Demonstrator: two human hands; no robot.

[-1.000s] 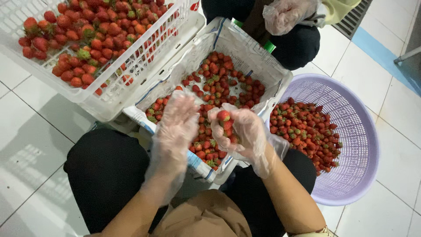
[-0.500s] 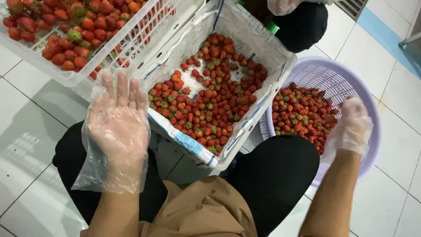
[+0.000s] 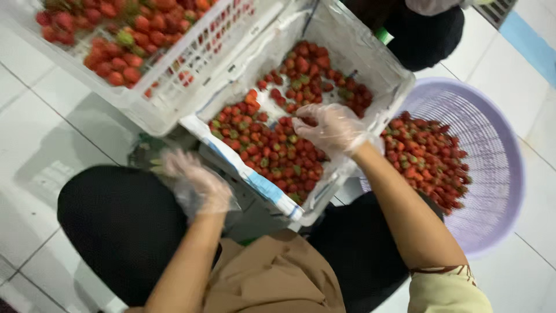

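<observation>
right hand [image 3: 330,128]: gloved, fingers spread, resting on strawberries [image 3: 272,153] in lined crate [image 3: 379,69]
left hand [image 3: 194,179]: gloved, blurred, grip unclear, beside crate
purple basket [image 3: 492,145]: right, part-filled

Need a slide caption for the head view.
Gloved right hand over strawberries in the lined white crate; gloved left hand beside it.

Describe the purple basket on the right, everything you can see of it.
The purple basket is a round, shallow basket of pale lilac plastic, its wall a mesh of small holes with a smooth rim. It sits upright on the white tiled floor, right of the lined crate. A heap of strawberries fills its left side; the right side is bare. Neither hand touches it.
</observation>
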